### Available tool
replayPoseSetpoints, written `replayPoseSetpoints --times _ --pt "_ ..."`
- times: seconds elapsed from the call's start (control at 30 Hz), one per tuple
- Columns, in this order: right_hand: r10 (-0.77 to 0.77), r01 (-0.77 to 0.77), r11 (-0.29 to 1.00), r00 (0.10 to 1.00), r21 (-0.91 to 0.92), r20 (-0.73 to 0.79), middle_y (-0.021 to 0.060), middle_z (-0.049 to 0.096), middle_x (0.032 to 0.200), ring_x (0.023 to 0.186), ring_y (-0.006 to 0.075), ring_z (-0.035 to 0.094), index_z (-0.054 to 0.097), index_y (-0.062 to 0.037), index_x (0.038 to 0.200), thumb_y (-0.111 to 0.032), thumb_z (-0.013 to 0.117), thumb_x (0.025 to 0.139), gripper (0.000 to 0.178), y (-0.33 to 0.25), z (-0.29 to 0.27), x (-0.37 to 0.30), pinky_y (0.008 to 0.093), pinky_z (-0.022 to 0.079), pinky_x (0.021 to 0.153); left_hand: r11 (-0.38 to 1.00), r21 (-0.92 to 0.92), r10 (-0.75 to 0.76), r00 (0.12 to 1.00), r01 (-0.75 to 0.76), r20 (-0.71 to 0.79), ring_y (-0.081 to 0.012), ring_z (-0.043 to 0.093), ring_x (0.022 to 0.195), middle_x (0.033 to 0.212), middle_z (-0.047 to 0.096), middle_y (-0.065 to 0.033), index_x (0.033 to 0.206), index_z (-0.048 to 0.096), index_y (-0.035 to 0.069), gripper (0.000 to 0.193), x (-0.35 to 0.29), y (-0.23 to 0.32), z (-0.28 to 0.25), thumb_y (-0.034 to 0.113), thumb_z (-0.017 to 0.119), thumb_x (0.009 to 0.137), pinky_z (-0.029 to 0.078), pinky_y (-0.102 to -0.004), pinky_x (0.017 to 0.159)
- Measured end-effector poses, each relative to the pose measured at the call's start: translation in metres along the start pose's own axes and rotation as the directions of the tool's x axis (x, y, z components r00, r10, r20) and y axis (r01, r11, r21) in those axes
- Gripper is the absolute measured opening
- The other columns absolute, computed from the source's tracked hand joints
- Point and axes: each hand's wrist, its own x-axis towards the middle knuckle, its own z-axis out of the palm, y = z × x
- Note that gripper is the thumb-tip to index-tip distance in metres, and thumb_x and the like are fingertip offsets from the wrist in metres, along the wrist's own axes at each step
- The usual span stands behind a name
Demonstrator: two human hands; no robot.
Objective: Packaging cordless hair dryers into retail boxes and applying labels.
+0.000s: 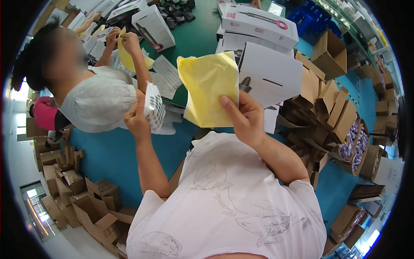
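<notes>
My left hand (137,121) is closed on a curled white sheet with rows of dark round dots (155,108), which looks like a sticker sheet. In my right hand (249,120) a yellow paper sheet (208,93) is pinched between thumb and fingers, held up in front of the table edge. The two sheets are apart from each other. White product boxes (269,75) printed with a dark handheld device are stacked just beyond my right hand. Flat printed sheets (167,73) lie on the green table (196,36) between my hands.
At left, a co-worker in a white top (103,101) handles another yellow sheet (126,56). Black parts (177,13) are piled at the back beside an upright white box (153,28). Cardboard cartons (330,101) stand at right; more open cartons (97,211) lie at lower left.
</notes>
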Motion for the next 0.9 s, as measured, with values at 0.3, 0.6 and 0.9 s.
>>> replayPoseSetpoints --times 0.3,0.6,0.9 --pt "0.066 -0.066 0.989 0.998 -0.131 0.000 0.0007 0.068 0.085 0.073 0.0029 0.056 0.068 0.0043 0.103 -0.025 0.065 0.100 0.029 0.005 0.016 0.030 0.0205 0.046 0.063 0.993 -0.119 0.077 0.802 -0.007 0.593 -0.0013 0.035 0.054 0.085 0.055 0.0001 0.113 0.057 0.000 0.043 -0.020 0.051 -0.006 0.008 0.082 0.079 0.026 -0.0166 0.048" --pt "0.031 -0.027 0.990 0.999 -0.138 0.025 -0.0014 0.065 0.079 0.068 0.0018 0.050 0.070 0.0038 0.103 -0.024 0.067 0.098 0.029 0.001 0.024 0.043 0.0220 0.043 0.057 0.896 -0.093 -0.108 0.417 0.434 0.903 -0.0037 0.054 0.062 0.076 0.066 0.0006 0.115 0.066 -0.003 0.038 -0.034 0.056 0.017 0.018 0.080 0.086 0.039 -0.0195 0.054" --pt "0.178 -0.129 0.979 0.914 -0.154 0.365 0.0106 0.070 0.104 0.098 0.0115 0.063 0.047 0.0016 0.141 -0.009 0.071 0.093 0.055 -0.015 0.001 0.034 0.0267 0.052 0.084 0.874 -0.271 -0.192 0.800 0.403 0.568 -0.0065 0.066 0.070 0.087 0.074 -0.0043 0.101 0.074 0.003 0.014 -0.060 0.023 0.027 0.011 0.074 0.091 0.052 -0.0231 0.055"
